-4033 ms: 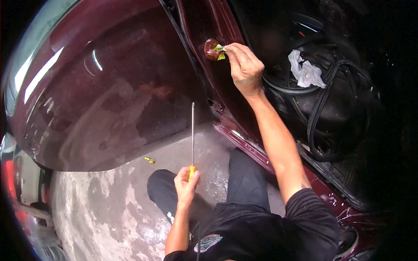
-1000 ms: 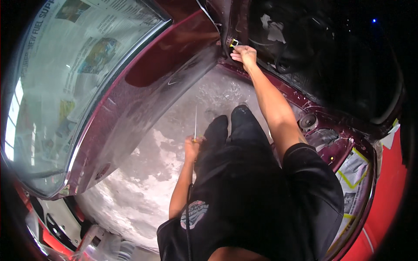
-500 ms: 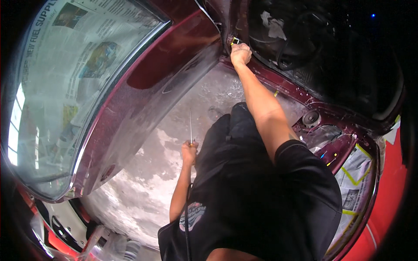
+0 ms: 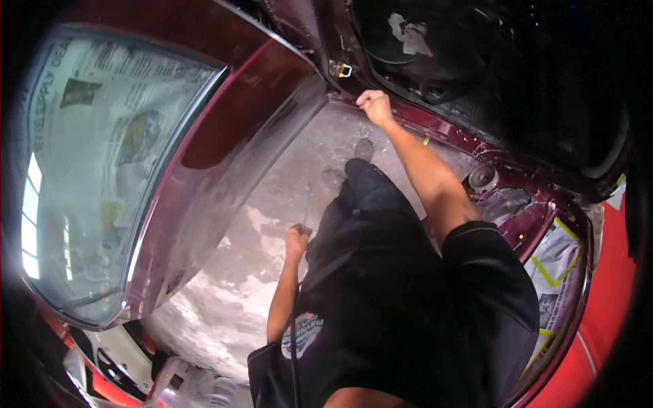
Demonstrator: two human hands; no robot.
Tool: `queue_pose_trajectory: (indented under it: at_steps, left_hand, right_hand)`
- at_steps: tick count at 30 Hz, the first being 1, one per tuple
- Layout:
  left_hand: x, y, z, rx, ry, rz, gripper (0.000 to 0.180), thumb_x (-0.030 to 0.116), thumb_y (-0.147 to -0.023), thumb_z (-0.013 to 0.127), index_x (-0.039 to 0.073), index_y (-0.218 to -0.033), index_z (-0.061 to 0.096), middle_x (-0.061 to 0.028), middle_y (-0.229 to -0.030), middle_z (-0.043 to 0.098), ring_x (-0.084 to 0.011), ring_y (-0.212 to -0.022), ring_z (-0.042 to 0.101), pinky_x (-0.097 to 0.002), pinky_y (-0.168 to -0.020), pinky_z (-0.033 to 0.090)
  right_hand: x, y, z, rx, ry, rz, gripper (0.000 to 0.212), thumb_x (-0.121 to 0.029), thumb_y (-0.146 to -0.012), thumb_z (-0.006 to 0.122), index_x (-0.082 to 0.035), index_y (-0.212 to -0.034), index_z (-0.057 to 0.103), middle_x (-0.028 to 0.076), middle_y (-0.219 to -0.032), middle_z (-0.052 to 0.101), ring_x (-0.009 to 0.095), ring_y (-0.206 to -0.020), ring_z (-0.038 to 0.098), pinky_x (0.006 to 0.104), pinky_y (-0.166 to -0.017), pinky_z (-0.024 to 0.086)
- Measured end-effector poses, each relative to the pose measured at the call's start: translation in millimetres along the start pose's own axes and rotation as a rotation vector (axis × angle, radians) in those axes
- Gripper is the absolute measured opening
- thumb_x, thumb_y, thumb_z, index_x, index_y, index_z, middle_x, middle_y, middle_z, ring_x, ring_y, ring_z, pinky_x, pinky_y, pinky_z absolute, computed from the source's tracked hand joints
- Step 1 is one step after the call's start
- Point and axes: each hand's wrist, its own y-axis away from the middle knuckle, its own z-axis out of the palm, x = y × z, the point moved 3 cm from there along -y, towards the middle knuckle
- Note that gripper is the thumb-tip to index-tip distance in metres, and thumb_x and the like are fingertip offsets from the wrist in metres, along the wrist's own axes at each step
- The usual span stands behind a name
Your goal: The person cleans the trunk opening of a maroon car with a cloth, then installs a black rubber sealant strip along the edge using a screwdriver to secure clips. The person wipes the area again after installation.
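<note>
My left hand [image 4: 297, 240] is closed at my left side, by the dark trousers. It grips a thin screwdriver [image 4: 309, 216] whose slim shaft points away from me and is smeared by motion. My right hand [image 4: 375, 107] reaches far forward over the maroon door sill [image 4: 425, 126], its fingers curled together. Whether anything small sits in those fingers is hidden. Just beyond it, a small square opening edged with yellow tape [image 4: 345, 70] shows on the maroon car pillar, apart from the hand.
A maroon car door [image 4: 224, 136] stands swung out at the left, newspaper [image 4: 102, 102] behind its window. The dark car interior [image 4: 469, 75] lies at right, with a round speaker [image 4: 483, 178] near the sill. Grey, pale-patched floor [image 4: 272, 197] lies between. A red panel [image 4: 612, 285] is at far right.
My right hand has come away from the yellow-taped opening and moved back toward me. My left hand stays closed on the screwdriver. The view has shifted slightly, and both shoes now show.
</note>
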Motion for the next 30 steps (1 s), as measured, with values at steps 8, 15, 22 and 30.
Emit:
queue_pose_trajectory:
  at_steps: [8,15,22,30]
  left_hand:
    - [85,-13,-1,0.048,0.022,0.114,0.015,0.013,-0.087,0.062,-0.001,-0.088,0.068,-0.0091,-0.07,0.065,-0.0175,-0.057,0.058,-0.0339,-0.054,0.048]
    - [111,-4,7,0.089,0.044,0.134,0.016,0.014,-0.087,0.064,-0.001,-0.089,0.07,-0.0118,-0.071,0.068,-0.0178,-0.061,0.062,-0.0347,-0.057,0.049]
    - [106,3,15,0.11,-0.065,0.085,0.023,0.021,-0.088,0.068,-0.001,-0.093,0.071,-0.0237,-0.079,0.069,-0.0373,-0.077,0.069,-0.0424,-0.071,0.052]
    - [154,-7,-12,0.012,-0.12,0.188,0.025,0.023,-0.09,0.067,-0.002,-0.089,0.068,-0.0259,-0.081,0.068,-0.0422,-0.081,0.068,-0.0462,-0.072,0.051]
  right_hand:
    - [-106,-13,-13,0.033,0.073,0.167,0.022,-0.024,-0.087,0.063,-0.009,-0.097,0.075,0.021,-0.086,0.071,0.043,-0.086,0.069,0.0484,-0.077,0.055]
    - [-98,-67,-5,-0.103,0.213,0.131,0.024,-0.025,-0.088,0.065,-0.008,-0.1,0.075,0.025,-0.095,0.071,0.044,-0.096,0.068,0.0501,-0.086,0.054]
    - [-100,-68,6,0.019,0.111,0.332,0.018,-0.024,-0.084,0.067,-0.01,-0.092,0.075,0.021,-0.097,0.072,0.043,-0.098,0.067,0.0496,-0.087,0.054]
    - [-86,-67,18,0.097,0.067,0.204,0.022,-0.022,-0.077,0.07,0.0,-0.079,0.069,0.023,-0.08,0.069,0.038,-0.082,0.071,0.0453,-0.073,0.053]
